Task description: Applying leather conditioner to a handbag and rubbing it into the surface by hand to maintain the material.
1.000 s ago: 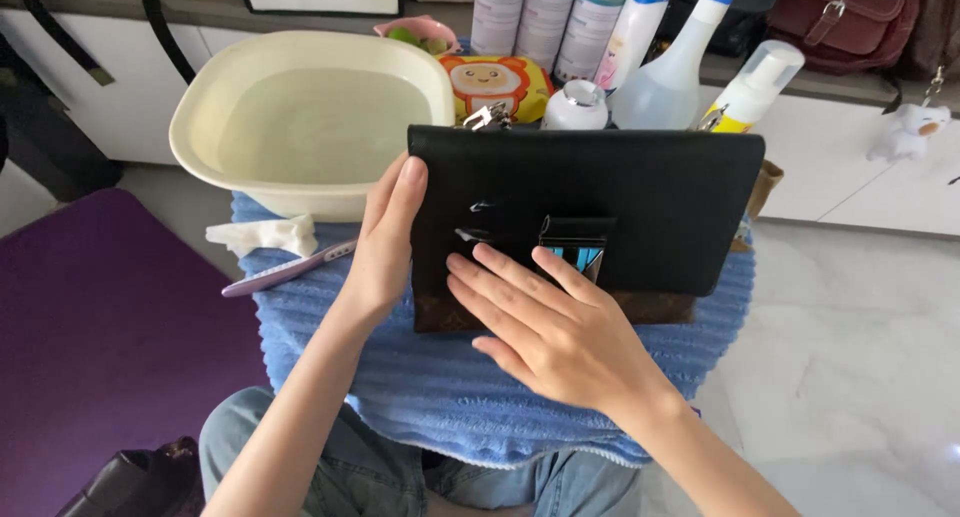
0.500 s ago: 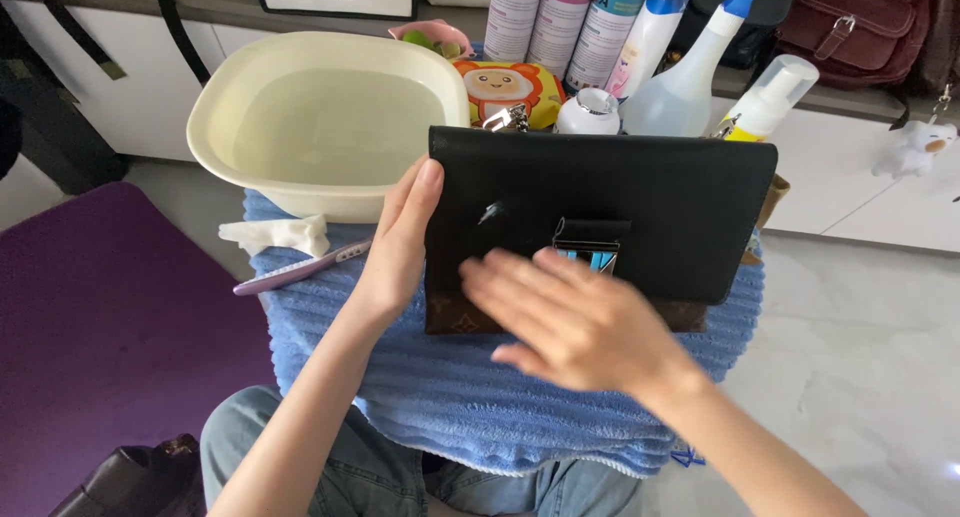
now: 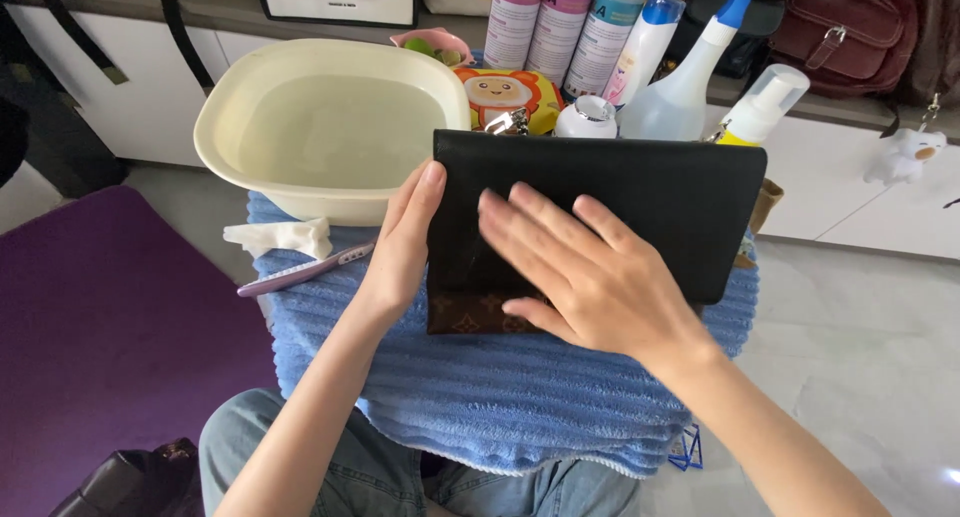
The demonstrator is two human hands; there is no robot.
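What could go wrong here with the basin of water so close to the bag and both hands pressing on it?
The black bag lies on the blue towel right beside the cream basin, which holds water; a hard push from the left hand could jolt it and splash the leather. The bottles stand crowded just behind the bag, so sliding it back may topple them. The right hand rubbing near the flap edge might scuff it.

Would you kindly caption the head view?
Both hands, left and right, flat on a black bag over a blue towel.
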